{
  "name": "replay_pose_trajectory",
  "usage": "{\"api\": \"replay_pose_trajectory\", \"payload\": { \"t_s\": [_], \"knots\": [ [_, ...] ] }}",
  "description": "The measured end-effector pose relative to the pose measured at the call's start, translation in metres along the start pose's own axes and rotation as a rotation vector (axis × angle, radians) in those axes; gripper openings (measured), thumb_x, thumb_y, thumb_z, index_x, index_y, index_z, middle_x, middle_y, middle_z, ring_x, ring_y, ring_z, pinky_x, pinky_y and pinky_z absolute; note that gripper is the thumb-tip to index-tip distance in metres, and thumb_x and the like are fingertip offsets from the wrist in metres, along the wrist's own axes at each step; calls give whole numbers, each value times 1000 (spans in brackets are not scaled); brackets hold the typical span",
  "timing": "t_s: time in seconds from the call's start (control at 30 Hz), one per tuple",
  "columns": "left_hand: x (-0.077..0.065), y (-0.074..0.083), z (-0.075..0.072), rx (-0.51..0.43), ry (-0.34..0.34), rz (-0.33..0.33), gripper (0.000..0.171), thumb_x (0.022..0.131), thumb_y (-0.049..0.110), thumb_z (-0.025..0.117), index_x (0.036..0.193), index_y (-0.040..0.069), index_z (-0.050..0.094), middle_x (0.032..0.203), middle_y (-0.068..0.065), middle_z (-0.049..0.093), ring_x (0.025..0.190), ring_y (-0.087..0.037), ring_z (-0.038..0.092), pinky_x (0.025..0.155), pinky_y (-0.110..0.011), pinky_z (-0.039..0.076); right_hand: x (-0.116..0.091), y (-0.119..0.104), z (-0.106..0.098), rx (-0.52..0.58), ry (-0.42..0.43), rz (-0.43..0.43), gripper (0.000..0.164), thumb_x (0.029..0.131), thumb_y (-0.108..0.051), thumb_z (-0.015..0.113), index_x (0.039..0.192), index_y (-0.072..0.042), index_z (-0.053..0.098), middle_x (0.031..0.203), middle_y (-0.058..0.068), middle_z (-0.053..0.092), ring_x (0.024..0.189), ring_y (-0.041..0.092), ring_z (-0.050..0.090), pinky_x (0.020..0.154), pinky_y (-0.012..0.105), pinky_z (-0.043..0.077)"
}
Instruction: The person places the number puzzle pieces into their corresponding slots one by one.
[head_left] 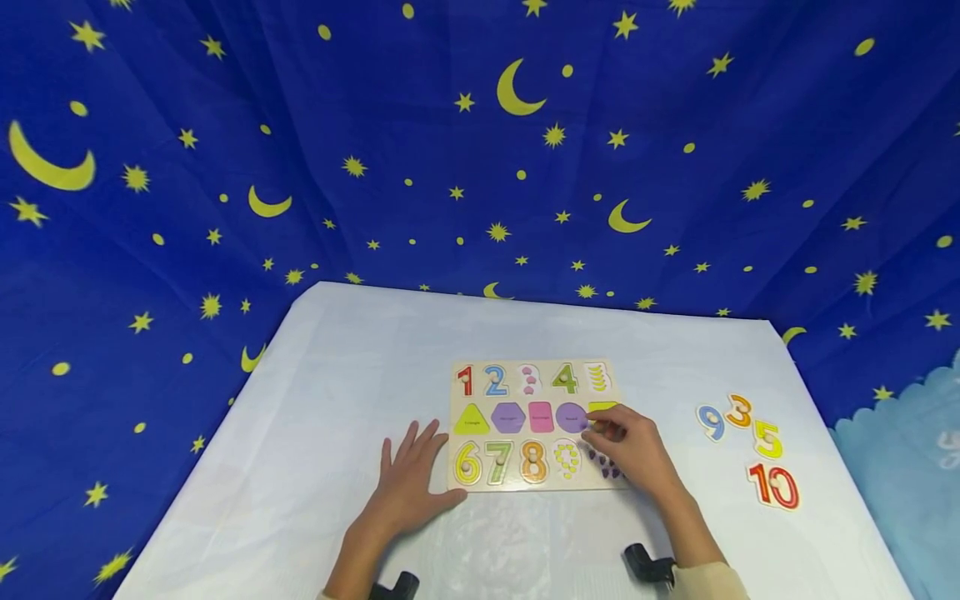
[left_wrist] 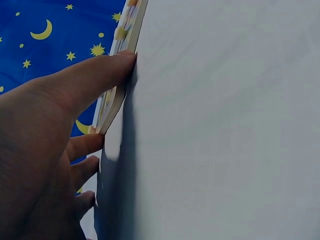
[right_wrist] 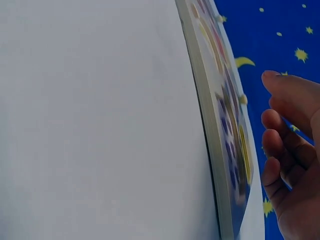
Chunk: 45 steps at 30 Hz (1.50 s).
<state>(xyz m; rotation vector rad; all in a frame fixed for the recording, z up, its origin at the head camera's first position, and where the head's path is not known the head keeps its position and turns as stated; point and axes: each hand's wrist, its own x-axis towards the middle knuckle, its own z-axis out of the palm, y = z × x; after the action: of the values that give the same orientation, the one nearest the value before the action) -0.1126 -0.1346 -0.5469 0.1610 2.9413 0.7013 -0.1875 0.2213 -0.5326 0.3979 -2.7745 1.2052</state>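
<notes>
A wooden number puzzle board (head_left: 480, 403) lies flat in front of me. The 1 (head_left: 465, 381), the 2 (head_left: 496, 381), the 4 (head_left: 565, 378), the 6, the 7 and the 8 (head_left: 534, 462) sit in their recesses. Pictures show in the recesses for 3, 5, 9 and 10. My left hand (head_left: 408, 482) rests at the board's left edge, fingers spread, the thumb (left_wrist: 112, 67) touching its corner. Over the board's right side is my right hand (head_left: 633, 446), its fingers (right_wrist: 272, 142) loosely bent, with nothing visible between them.
Right of the board lie loose number pieces: a blue 9 (head_left: 710, 422), an orange 3 (head_left: 739, 411), a yellow 5 (head_left: 768, 439) and a red 10 (head_left: 774, 486). A white cloth (head_left: 300, 383) covers the table. Behind it hangs a blue curtain (head_left: 420, 108) with moons and stars.
</notes>
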Motion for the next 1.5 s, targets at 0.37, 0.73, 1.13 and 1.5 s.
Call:
{"api": "replay_pose_trajectory", "payload": {
  "t_s": [0.37,0.73,1.13,1.5],
  "knots": [
    [2,2,0,-3,-7,-11,90,71,63,72,144,19,42,156,-3,27,145,-28,7,110,-61,-4,-2,15,-19,-76,74,54,29,79,-22,80,105,-13,72,83,-7,61,73,11,56,64,24,49],
    [2,2,-1,-1,-9,-17,91,71,64,71,145,19,42,156,-2,27,145,-28,6,110,-60,-4,-6,34,-33,-112,156,58,24,80,-19,79,101,-10,73,80,-4,61,71,13,55,60,20,45],
    [0,2,-1,2,-4,-26,91,71,64,71,144,20,43,156,-2,27,145,-28,7,111,-60,-4,-22,66,-60,-184,200,161,25,84,-29,76,103,-13,74,81,-2,59,71,14,50,58,21,39],
    [-1,2,-2,5,2,-23,89,71,64,70,144,20,43,156,-2,27,145,-28,7,111,-60,-4,-31,88,-81,-181,304,194,23,81,-24,78,99,-11,75,78,-1,62,66,4,50,56,16,38]
  ]
}}
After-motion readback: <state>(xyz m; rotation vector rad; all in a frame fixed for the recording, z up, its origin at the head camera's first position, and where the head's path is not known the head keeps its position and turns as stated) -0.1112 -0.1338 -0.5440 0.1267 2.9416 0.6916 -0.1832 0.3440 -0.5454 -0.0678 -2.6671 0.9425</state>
